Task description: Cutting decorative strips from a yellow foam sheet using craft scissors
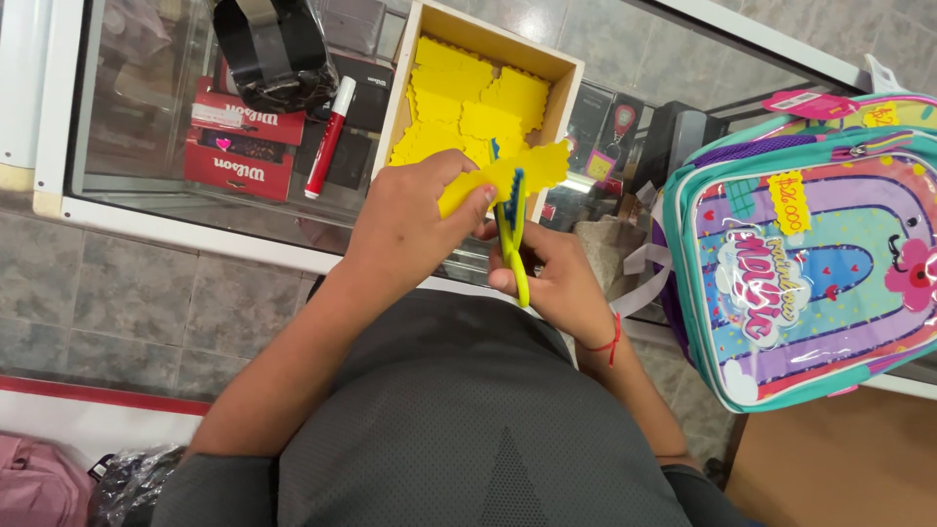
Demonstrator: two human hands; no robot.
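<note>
My left hand [410, 226] pinches a yellow sheet with a wavy cut edge [532, 168] just above the glass counter. My right hand [558, 278] grips yellow-green scissors with blue blades [510, 226], fingers through the handles. The blades sit against the yellow sheet near its middle. Behind both hands stands a shallow wooden box [571, 73] filled with several yellow wavy-edged pieces [468, 102].
A red and white marker [330, 137] and a roll of black tape in a plastic bag [268, 49] lie on the glass counter [146, 146]. A colourful child's backpack [810, 244] sits at the right. Red boxes show under the glass. Tiled floor lies below left.
</note>
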